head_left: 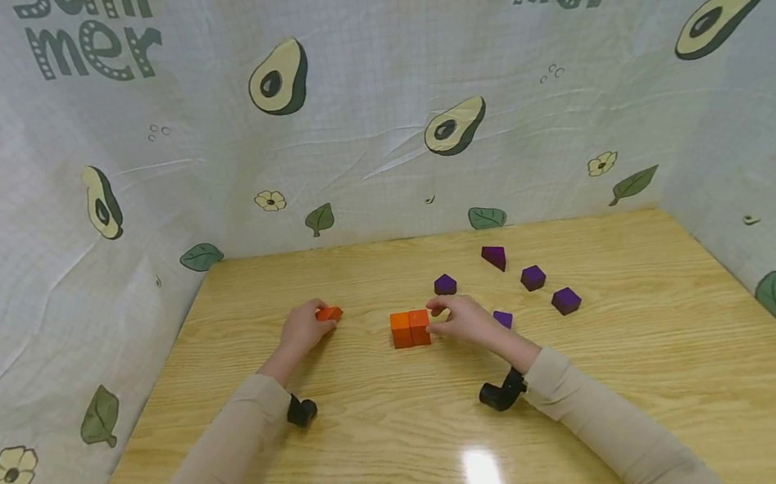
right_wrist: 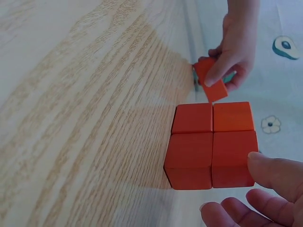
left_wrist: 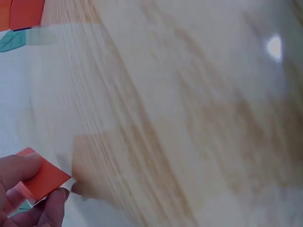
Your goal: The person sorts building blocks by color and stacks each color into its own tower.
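Note:
My left hand [head_left: 302,330] pinches a small orange wedge-shaped block [head_left: 329,314] between thumb and fingers, left of the cubes; its pointed end shows in the left wrist view. Orange-red cubes [right_wrist: 192,153] stand together two wide and two high, their faces touching. My right hand [head_left: 460,321] is at the right side of this stack. In the right wrist view its thumb [right_wrist: 272,172] touches the upper right cube [right_wrist: 233,158]. The other fingers are loosely bent and apart from the cubes.
Several purple blocks lie behind and right of the right hand, among them a wedge-like piece [head_left: 494,257] and a block [head_left: 566,300] farthest right. A purple block [head_left: 503,319] is partly hidden by the right hand. A patterned cloth [head_left: 367,96] hangs behind the wooden table [head_left: 403,455].

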Demonstrator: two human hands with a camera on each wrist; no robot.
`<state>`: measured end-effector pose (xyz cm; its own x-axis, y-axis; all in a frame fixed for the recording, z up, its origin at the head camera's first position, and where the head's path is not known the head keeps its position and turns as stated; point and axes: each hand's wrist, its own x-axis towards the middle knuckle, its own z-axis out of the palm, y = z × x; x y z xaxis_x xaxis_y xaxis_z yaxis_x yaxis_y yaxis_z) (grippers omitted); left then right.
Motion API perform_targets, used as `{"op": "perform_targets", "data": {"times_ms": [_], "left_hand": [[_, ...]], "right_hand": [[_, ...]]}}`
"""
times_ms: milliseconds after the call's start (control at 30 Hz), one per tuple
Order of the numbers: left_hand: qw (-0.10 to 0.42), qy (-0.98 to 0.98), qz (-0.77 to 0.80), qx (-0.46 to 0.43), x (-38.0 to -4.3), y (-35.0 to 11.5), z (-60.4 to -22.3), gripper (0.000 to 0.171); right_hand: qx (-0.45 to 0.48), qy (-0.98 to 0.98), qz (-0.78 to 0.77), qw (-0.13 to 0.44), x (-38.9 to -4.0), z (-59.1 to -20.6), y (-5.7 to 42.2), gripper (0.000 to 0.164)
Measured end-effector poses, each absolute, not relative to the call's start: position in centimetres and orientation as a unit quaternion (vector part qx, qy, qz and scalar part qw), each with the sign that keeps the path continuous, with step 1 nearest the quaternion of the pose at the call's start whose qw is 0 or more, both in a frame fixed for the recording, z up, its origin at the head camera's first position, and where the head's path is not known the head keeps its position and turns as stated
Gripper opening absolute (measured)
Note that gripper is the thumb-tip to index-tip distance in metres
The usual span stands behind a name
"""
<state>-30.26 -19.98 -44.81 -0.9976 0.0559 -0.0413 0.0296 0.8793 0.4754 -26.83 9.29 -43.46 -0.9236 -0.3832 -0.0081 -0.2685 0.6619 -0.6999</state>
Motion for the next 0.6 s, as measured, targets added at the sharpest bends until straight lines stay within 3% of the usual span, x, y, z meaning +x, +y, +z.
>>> {"op": "perform_targets", "data": {"times_ms": [233,600], "left_hand": [[0.051,0.971,0.232,0.018,-30.31,-19.59,-44.23,0.024],[0.055,0.94,0.332,0.062,-30.37,-18.99,-44.2,0.037]], "right_hand": [[-0.176,0.912,-0.362,0.078,-26.91,-43.64,9.26,0.04],[-0.177,0.912,-0.362,0.075,-26.83,-43.63,9.18,0.04]]}}
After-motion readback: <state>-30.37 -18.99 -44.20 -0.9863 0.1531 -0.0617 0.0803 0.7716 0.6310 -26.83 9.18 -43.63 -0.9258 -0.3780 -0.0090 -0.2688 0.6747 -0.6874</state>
